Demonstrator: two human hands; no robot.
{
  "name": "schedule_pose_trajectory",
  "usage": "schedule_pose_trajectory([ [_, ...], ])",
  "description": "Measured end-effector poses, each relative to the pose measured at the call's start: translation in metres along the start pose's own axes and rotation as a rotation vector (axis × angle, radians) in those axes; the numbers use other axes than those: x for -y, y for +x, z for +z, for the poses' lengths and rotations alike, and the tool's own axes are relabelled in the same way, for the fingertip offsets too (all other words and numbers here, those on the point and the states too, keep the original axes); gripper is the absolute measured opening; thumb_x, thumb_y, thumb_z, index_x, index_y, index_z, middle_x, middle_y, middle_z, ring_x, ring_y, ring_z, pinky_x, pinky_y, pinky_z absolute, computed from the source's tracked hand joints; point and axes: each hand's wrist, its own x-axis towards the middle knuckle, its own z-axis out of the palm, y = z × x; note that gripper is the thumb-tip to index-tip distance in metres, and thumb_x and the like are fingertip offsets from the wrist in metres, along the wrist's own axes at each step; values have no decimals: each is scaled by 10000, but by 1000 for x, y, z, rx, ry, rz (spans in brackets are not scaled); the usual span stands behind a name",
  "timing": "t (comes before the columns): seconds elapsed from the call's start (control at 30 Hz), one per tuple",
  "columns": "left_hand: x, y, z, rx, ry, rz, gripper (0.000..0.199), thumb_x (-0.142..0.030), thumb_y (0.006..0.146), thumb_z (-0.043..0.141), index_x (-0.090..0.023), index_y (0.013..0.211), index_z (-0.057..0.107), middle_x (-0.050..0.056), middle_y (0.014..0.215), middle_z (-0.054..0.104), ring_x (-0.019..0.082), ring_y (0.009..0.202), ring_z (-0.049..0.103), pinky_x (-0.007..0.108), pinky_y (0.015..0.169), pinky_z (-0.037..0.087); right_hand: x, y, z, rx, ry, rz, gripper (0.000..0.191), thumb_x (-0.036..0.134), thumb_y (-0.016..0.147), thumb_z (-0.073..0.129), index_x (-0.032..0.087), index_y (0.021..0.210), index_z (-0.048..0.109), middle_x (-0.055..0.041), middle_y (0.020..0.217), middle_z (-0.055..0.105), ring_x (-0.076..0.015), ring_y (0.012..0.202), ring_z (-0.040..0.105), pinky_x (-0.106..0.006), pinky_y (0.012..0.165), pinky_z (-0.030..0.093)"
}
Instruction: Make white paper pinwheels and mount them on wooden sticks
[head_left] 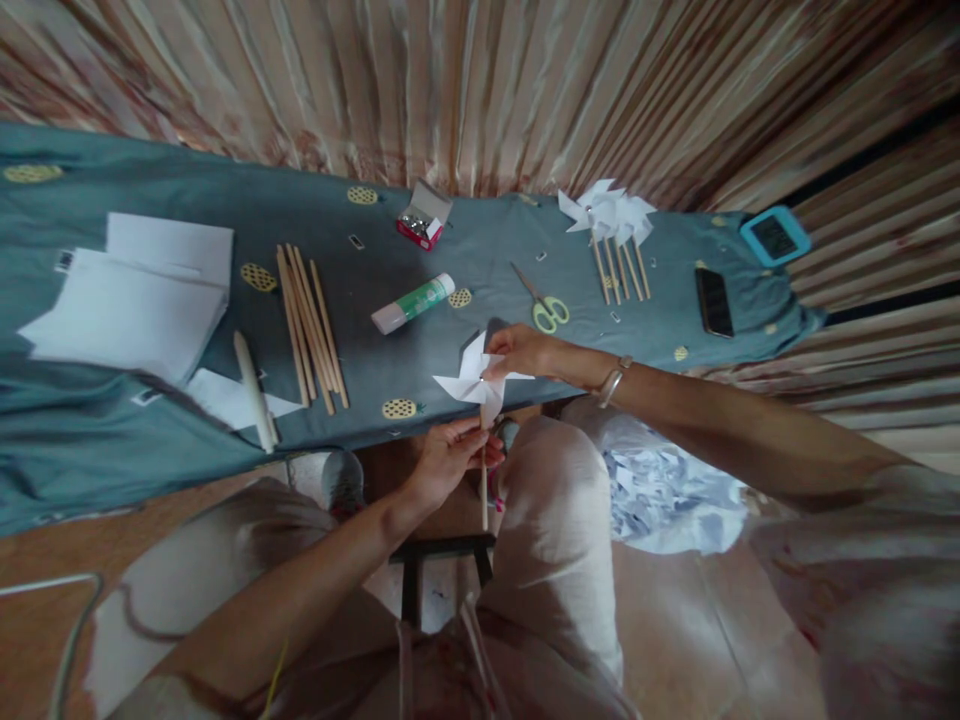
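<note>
A white paper pinwheel [472, 385] on a wooden stick [484, 500] is held at the table's front edge. My left hand [450, 455] pinches the stick just below the paper blades, and the stick's lower end points down towards my lap. My right hand [521, 352] has its fingers closed on the pinwheel's blades near the centre. Beyond my hands lie a glue stick [412, 303] with a green label and a pair of scissors [546, 305] with pale green handles. An open red box [421, 228] of small shiny pins stands further back.
White paper sheets [135, 310] and several wooden sticks [307, 330] lie at the left, near a pale pointed tool [253, 390]. Finished pinwheels [611, 215], a phone [714, 300] and a blue-framed device [775, 236] are at the right. A bag of paper scraps [667, 490] sits below the table.
</note>
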Motion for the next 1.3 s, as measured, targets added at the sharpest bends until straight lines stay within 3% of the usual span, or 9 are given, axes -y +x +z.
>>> schedule_pose_trajectory([
  [0.3,0,1,1,-4,7,7,414,-412,579,903,-114,782,700,57,715,724,155,604,664,295,651,543,-2,3,1,-11,-41,8,171,140,572,799,157,698,683,4,710,697,-144,679,611,-238,618,474],
  [0.47,-1,-2,1,9,2,21,411,-412,596,893,-111,804,705,61,724,728,152,625,672,280,659,542,-3,4,2,-44,18,1,185,105,532,810,165,642,673,14,647,677,-135,630,592,-224,562,451],
  [0.63,-3,-2,3,-5,6,15,385,-396,616,884,-126,817,696,64,751,735,160,630,683,287,661,547,-4,-1,0,-3,199,-49,167,96,513,805,169,575,668,44,547,626,-109,562,554,-217,547,438],
  [0.8,-14,0,7,-13,33,56,372,-389,635,862,-128,841,696,72,774,747,153,622,684,266,641,541,-5,-11,-4,60,417,-37,198,208,538,849,178,686,721,39,644,695,-98,618,599,-190,569,465],
  [1.0,-36,4,15,-28,37,82,424,-362,608,874,-116,901,691,75,773,752,178,653,709,297,687,562,-2,-20,-17,-39,669,-101,331,383,561,884,196,790,735,34,772,730,-90,702,636,-205,659,528],
  [1.13,-54,6,19,-50,42,115,422,-353,610,877,-113,895,678,76,773,750,183,660,711,321,711,572,0,-19,-18,-89,841,-128,375,392,567,892,211,856,737,27,833,746,-88,684,660,-217,658,569],
  [1.3,-64,12,18,-56,53,156,442,-374,603,882,-114,900,683,71,770,750,189,676,718,318,706,579,-2,-13,-8,-57,990,-173,415,385,538,912,222,876,734,34,798,757,-86,646,680,-200,635,593],
])
